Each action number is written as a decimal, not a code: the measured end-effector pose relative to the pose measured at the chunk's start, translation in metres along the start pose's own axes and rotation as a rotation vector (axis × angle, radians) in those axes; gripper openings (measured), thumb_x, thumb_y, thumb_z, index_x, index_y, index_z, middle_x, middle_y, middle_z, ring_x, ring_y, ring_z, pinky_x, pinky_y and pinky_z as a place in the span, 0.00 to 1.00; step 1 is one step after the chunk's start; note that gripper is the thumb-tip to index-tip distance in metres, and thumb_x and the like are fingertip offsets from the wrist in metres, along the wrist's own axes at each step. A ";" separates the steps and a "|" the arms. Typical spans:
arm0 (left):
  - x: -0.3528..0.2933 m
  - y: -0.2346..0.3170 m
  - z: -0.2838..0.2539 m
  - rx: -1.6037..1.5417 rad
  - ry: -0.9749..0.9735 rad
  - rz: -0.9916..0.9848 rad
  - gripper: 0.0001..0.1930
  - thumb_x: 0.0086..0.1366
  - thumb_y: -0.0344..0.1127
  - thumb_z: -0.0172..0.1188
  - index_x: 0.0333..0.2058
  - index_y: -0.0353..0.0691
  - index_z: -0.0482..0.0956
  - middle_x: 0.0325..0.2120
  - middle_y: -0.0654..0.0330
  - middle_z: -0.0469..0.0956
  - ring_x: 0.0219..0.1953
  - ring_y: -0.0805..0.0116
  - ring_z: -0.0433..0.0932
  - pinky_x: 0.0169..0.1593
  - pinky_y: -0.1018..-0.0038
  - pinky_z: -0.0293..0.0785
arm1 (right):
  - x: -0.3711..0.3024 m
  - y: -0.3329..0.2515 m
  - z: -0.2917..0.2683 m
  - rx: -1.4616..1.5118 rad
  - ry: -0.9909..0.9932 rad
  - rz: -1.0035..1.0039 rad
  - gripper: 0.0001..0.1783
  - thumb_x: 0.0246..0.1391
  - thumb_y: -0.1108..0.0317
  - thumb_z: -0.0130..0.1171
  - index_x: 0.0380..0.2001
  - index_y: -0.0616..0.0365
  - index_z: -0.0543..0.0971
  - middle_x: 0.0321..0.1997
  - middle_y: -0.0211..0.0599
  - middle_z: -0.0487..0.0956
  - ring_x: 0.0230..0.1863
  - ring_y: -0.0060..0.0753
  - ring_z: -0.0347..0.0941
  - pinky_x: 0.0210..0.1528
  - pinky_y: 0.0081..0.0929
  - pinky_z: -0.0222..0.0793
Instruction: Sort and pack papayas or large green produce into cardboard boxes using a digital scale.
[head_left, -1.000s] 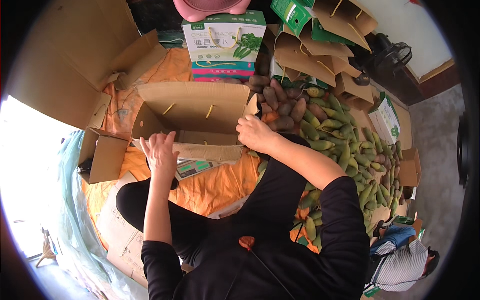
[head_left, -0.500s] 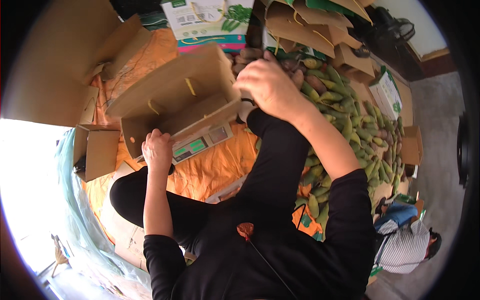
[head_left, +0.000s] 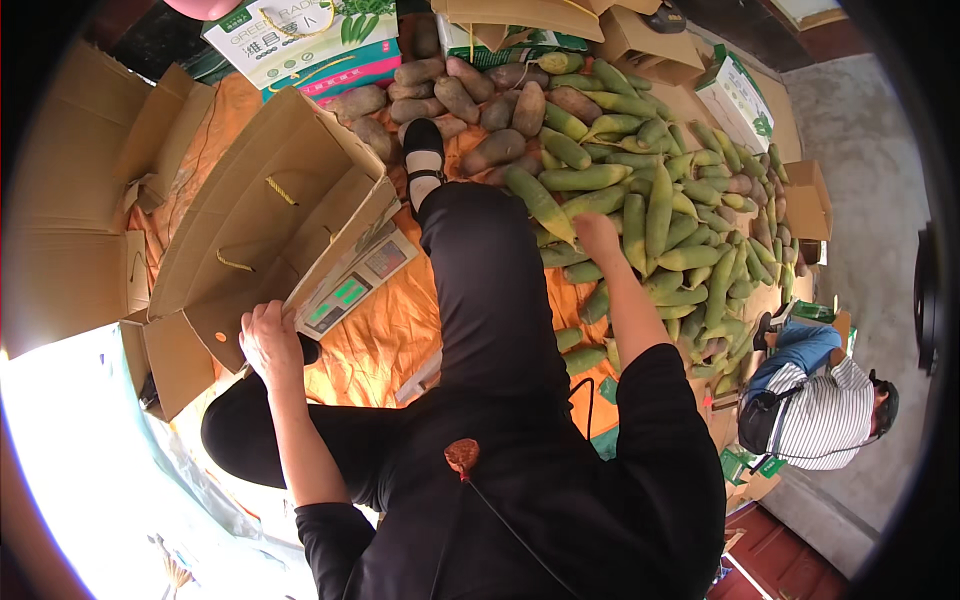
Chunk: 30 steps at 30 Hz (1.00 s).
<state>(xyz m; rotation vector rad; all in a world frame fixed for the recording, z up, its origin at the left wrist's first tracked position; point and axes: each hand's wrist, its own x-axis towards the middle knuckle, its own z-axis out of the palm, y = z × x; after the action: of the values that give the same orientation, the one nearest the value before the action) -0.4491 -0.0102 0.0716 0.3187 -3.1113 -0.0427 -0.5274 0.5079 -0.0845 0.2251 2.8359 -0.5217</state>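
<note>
My left hand has its fingers curled over the near corner of an open cardboard gift box with yellow rope handles. The box sits tilted on a digital scale with a lit green display, and its inside shows bare cardboard. My right hand is closed at the edge of a heap of green radishes, against the tapered end of one long green radish. Its fingertips are partly hidden. Reddish-brown radishes lie at the far side of the heap, beyond my shoe.
An orange sheet covers the floor under the scale. Printed white gift boxes stand at the far left, with open cartons at the far right. A person in a striped shirt crouches at the right. A large carton stands at the left.
My right hand has left the box's right end and moved right and nearer, down to the green radishes. My left hand stays on the box. The view has turned rightward.
</note>
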 end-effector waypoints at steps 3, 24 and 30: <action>0.015 0.018 0.016 -0.098 -0.032 0.030 0.06 0.54 0.32 0.62 0.32 0.40 0.78 0.31 0.58 0.78 0.40 0.56 0.74 0.42 0.60 0.69 | -0.012 0.116 0.052 -0.241 -0.031 0.071 0.12 0.51 0.67 0.57 0.38 0.57 0.81 0.45 0.42 0.79 0.46 0.48 0.74 0.46 0.39 0.69; 0.011 -0.006 -0.001 -0.128 -0.087 -0.093 0.05 0.53 0.32 0.62 0.29 0.43 0.79 0.27 0.61 0.78 0.37 0.59 0.76 0.41 0.64 0.68 | 0.023 0.006 0.115 0.181 0.000 0.395 0.38 0.42 0.61 0.68 0.58 0.46 0.66 0.53 0.49 0.72 0.53 0.53 0.70 0.51 0.44 0.69; 0.017 -0.004 0.007 -0.180 -0.055 0.017 0.05 0.51 0.30 0.64 0.29 0.44 0.79 0.26 0.62 0.77 0.36 0.61 0.76 0.40 0.65 0.69 | 0.046 0.106 0.150 1.174 -0.115 0.445 0.24 0.43 0.70 0.63 0.47 0.59 0.76 0.32 0.37 0.79 0.32 0.36 0.75 0.39 0.33 0.70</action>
<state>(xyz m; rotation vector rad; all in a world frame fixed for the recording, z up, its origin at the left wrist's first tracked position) -0.4650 -0.0179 0.0644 0.2917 -3.1322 -0.3349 -0.5189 0.5557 -0.2674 0.9304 1.9133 -1.8898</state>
